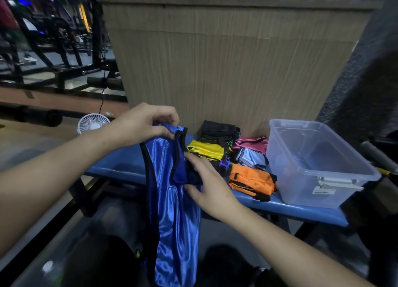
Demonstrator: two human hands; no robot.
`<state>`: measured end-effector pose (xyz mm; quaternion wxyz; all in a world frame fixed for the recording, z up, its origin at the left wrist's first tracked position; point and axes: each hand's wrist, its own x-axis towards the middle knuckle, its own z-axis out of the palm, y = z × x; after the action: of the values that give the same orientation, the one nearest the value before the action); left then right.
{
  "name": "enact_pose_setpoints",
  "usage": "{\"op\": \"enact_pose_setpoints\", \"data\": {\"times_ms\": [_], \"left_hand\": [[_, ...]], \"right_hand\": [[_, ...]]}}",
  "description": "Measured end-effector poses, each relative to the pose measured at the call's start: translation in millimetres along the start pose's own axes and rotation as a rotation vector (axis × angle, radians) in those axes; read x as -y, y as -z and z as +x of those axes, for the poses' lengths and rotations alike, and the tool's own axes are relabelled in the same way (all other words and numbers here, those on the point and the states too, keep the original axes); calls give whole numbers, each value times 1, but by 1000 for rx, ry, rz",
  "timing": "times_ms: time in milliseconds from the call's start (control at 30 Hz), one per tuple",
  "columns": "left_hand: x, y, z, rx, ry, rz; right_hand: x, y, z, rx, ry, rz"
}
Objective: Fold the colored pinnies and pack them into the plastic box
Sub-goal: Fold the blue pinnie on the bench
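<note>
Folding step underway on the blue pinny (170,200), which hangs off the front edge of the blue desk (120,166) down toward the person's knees, top end held up. Left hand (146,125) pinches the top strap, fingers curled round the black trim; right hand (204,179) has fingers tucked under the armhole edge, thumb on the cloth, gripping it. Judged next move: bring the straps together, fold the long tail up into a compact bundle, then place it. Already-folded bundles sit on the desk just beside: orange pinny (249,179), light blue pinny (252,157), pink pinny (252,144), yellow pinny (206,150), black pinny (217,129). Clear plastic box (357,174) at the right end of the desk looks unpacked, so packing is not yet begun. Possible snag: slippery fabric trailing low, and the folded pile crowding the folding spot. A small white fan (92,123) stands behind the left hand, out of the way.
</note>
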<state>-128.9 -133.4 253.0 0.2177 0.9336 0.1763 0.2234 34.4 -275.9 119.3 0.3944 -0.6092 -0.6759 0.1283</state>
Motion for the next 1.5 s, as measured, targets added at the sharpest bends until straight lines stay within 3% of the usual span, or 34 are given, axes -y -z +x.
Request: {"op": "enact_pose_setpoints", "data": {"times_ms": [233, 567, 833, 967, 1133, 1333, 1500], "left_hand": [[2, -3, -1, 70, -19, -2], [4, -9, 3, 259, -28, -195], [-1, -9, 7, 238, -62, -300], [-1, -3, 8, 285, 5, -190], [0, 6, 10, 407, 111, 173], [7, 6, 6, 453, 123, 169], [15, 7, 7, 316, 63, 20]], "right_hand": [[4, 10, 1, 29, 15, 58], [-8, 2, 8, 64, 35, 89], [-24, -6, 9, 425, -96, -82], [-24, -13, 8, 518, -104, -168], [-28, -14, 5, 502, -104, -353], [-26, -11, -2, 548, -33, -454], [-28, -7, -12, 564, -9, -425]]}}
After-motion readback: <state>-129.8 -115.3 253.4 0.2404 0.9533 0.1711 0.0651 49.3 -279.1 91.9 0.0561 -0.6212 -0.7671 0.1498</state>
